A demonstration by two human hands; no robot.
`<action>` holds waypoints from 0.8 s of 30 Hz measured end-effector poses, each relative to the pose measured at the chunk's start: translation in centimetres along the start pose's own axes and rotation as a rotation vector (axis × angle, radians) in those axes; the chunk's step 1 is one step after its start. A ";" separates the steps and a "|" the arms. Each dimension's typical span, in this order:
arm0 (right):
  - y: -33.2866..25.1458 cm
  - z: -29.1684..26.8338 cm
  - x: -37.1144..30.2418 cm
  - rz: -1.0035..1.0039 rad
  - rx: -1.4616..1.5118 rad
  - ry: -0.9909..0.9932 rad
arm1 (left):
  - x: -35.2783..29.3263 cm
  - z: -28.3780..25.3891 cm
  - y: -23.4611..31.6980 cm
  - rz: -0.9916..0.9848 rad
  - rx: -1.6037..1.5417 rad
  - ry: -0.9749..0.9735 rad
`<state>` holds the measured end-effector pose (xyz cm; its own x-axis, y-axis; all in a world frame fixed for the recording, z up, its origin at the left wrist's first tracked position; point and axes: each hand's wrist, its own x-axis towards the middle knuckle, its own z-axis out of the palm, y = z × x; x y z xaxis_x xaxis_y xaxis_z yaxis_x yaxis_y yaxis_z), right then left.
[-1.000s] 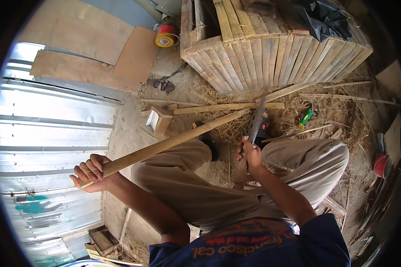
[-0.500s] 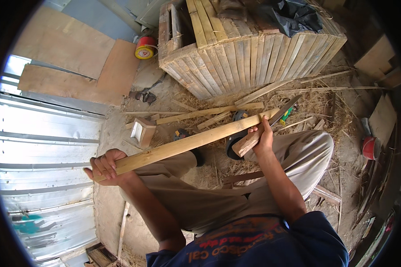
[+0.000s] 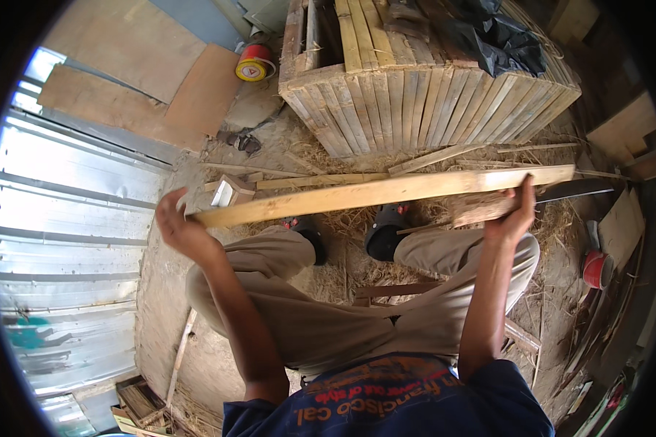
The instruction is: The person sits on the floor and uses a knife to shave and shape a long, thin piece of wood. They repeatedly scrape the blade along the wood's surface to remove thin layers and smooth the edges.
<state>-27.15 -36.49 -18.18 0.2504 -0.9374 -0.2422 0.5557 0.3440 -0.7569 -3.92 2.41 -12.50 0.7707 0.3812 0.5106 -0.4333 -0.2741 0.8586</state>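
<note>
A long, pale bamboo-like wooden strip (image 3: 342,195) lies across in front of me, above my knees. Its left end meets the palm of my left hand (image 3: 186,229), whose fingers curl loosely around that end. Towards the other end, my right hand (image 3: 514,211) pinches the strip under its thumb. The same hand also grips a large machete-like knife by its thick wooden handle (image 3: 481,209). The knife's dark blade (image 3: 576,191) points off to the right, partly hidden behind my hand and the strip.
A slatted wooden crate (image 3: 430,109) stands ahead, with black plastic (image 3: 514,44) on top. Wood strips and shavings litter the ground near my shoes (image 3: 383,237). A red-and-yellow can (image 3: 254,64) is at far left, a red tin (image 3: 598,269) at right, and corrugated metal wall (image 3: 65,218) at left.
The strip has swung nearer to level and shifted right, its right end now farther past my right hand. My right hand moved right with the knife, and my left hand's grip loosened.
</note>
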 end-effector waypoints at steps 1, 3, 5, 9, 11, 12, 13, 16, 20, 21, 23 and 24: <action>-1.0 0.6 0.6 -0.054 0.048 -0.020 | -0.1 0.5 0.4 0.072 0.140 -0.104; -3.0 1.7 1.5 -0.078 0.113 -0.061 | -0.1 1.6 1.3 0.247 0.437 -0.289; -4.8 2.4 2.1 -0.166 0.207 -0.160 | -1.2 2.5 2.1 0.079 0.290 -0.374; -4.9 3.6 1.2 -0.287 -0.102 -0.275 | -6.2 5.9 3.6 0.081 0.079 -0.629; -3.0 4.7 -0.3 -0.278 -0.191 -0.404 | -9.9 7.6 4.4 0.085 -0.015 -0.974; -2.0 5.2 -1.5 -0.257 -0.216 -0.514 | -11.4 8.6 4.6 0.207 -0.033 -1.124; -1.1 6.0 -2.3 -0.176 -0.288 -0.578 | -12.7 9.6 4.8 0.283 -0.089 -1.238; 1.3 7.9 -4.9 -0.059 -0.407 -0.752 | -16.4 10.6 5.0 0.092 -0.213 -1.289; 3.8 8.4 -6.6 0.168 -0.350 -0.854 | -15.7 9.8 3.1 -0.161 -0.276 -1.235; 4.3 8.1 -6.5 0.198 -0.399 -0.805 | -14.8 9.4 2.5 -0.225 -0.191 -1.232; 5.7 6.8 -6.0 0.262 -0.496 -0.715 | -12.9 8.7 1.6 -0.333 -0.394 -0.998; 6.7 5.8 -5.8 0.246 -0.485 -0.733 | -11.6 7.9 1.3 -0.366 -0.346 -0.935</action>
<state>-20.27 -28.45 -18.28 0.8510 -0.5137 -0.1094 0.0675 0.3135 -0.9472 -9.70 -9.34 -17.65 0.8700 -0.4814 0.1063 -0.0981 0.0424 0.9943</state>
